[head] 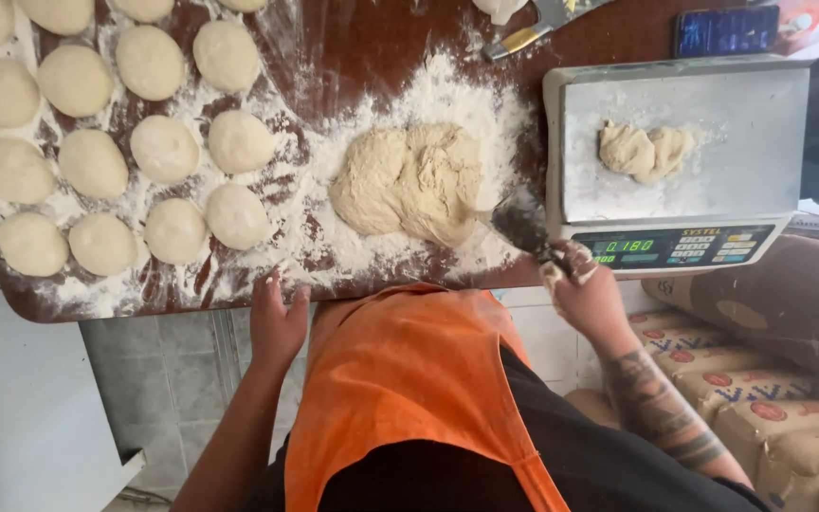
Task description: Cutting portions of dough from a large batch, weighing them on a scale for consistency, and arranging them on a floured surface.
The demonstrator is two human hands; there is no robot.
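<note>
Flour is lying thick over the dark wooden table (372,38), whose near edge is curving along just in front of the orange apron (409,379). The left hand (275,322) is resting flat on that near edge, fingers spread wide and holding nothing. The right hand (585,289) is gripping the handle of a dough scraper (523,226), whose blade is touching the right side of the big dough mass (409,182) sitting in the middle of the floured patch. Bare brown wood is showing above the mass, toward the far edge; to its right the scale (684,152) is standing close, leaving only a narrow gap where the scraper is working. One small piece of dough (645,150) is lying on the scale's steel pan. At left, dough balls (163,147) are sitting in rows, near one another yet mostly apart; about seventeen are showing, several cut off by the top edge of the view. Stacked flour sacks (770,398) are crowding the floor at lower right, and grey tiles (172,379) are lying open at lower left.
</note>
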